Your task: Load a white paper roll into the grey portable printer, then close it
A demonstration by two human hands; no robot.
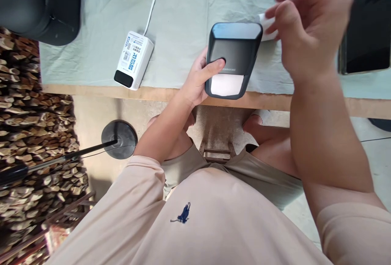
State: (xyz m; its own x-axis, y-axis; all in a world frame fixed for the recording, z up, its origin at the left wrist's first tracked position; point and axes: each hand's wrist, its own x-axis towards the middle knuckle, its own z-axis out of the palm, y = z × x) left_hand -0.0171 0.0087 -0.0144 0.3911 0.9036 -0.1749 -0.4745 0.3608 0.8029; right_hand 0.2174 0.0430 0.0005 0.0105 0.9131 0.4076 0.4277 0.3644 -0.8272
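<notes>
My left hand point(203, 75) is closed around the left side of a black rounded-rectangle device point(234, 55), its thumb lying across the front. The device has a glossy pale-reflecting top panel and a white patch point(227, 84) at its lower end. It is held tilted above the table's front edge. My right hand point(301, 20) is raised to the right of the device and blurred by motion. Its fingertips overlap a small white thing point(268, 27) beside the device's upper right corner. Whether they grip it, I cannot tell.
On the cloth-covered table point(180, 16) lies a white power bank point(134, 59) with a short white cable point(151, 10). A dark bag or case point(39, 4) stands at the far left, a black tablet point(368, 33) at the right. Below are a round stand base point(119, 151) and stacked firewood point(33, 114).
</notes>
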